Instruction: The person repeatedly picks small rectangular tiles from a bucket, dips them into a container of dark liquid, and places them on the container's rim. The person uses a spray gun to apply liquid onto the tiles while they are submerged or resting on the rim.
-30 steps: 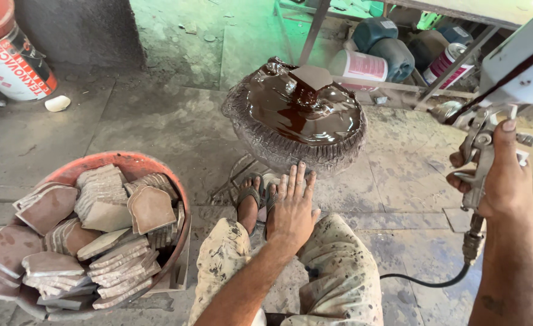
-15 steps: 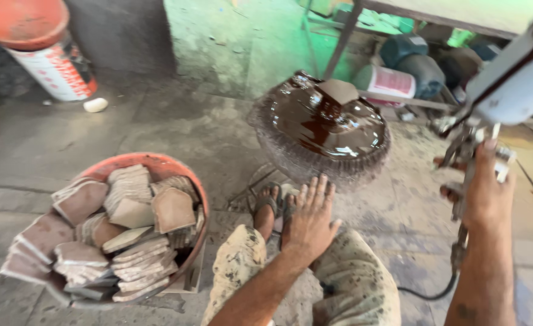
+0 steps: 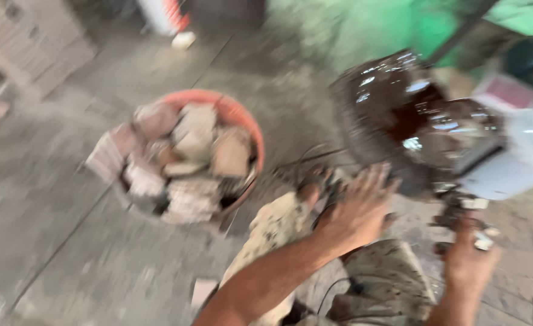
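Note:
The picture is blurred by motion. My left hand is spread open above my knees, fingers apart, holding nothing, just below the glossy dark brown round stand. My right hand grips the handle of a spray gun with a white cup, held up beside the stand at the right. An orange basin piled with several pale square tiles stands on the floor to my left.
My legs in paint-spattered trousers fill the lower middle. A dark hose runs across my lap. A stack of pale blocks sits at the far left. The grey concrete floor spreads around the basin.
The view has swung to the left, so the basin now sits nearer the middle. My left hand has moved right and up towards the stand. The spray gun stays in my right hand.

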### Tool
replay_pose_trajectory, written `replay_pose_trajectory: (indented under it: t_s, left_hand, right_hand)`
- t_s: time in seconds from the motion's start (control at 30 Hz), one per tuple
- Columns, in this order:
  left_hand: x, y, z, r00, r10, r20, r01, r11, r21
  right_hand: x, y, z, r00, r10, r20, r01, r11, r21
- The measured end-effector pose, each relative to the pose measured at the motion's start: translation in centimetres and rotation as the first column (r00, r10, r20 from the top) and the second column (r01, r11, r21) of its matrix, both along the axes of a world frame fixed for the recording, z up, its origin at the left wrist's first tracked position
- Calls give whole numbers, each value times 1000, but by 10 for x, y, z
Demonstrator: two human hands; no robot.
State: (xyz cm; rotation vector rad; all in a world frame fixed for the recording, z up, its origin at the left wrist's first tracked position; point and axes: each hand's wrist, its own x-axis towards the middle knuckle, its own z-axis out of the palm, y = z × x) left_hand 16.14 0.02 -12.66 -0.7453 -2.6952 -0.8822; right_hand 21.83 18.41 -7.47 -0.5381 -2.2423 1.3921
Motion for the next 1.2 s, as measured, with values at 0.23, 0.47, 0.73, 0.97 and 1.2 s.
replay_pose_trajectory:
  t_s: [0.23, 0.47, 0.73, 0.97, 1.2]
  left_hand:
    - [-23, -36, 1, 989, 122, -80, -108, 980, 164]
    - [-70, -194, -61, 739, 670, 68, -673, 736, 73]
    - [-57, -270, -125, 409, 872, 269, -809, 483, -335]
    - [-62, -273, -68, 398, 866, 303, -817, 485, -312]
    - [-87, -189, 1, 955, -88, 283, -291, -90, 953]
  right_hand:
    - [-42, 81, -106, 989, 44, 144, -49, 999, 25]
    - [-102, 157, -103, 587, 484, 649, -90, 835, -542]
    - [0, -2, -29, 981, 130, -145, -133, 991, -13]
    - [0, -2, -14, 991, 27, -134, -45, 990, -134]
    - [4, 0, -18, 991, 15, -130, -41, 979, -200]
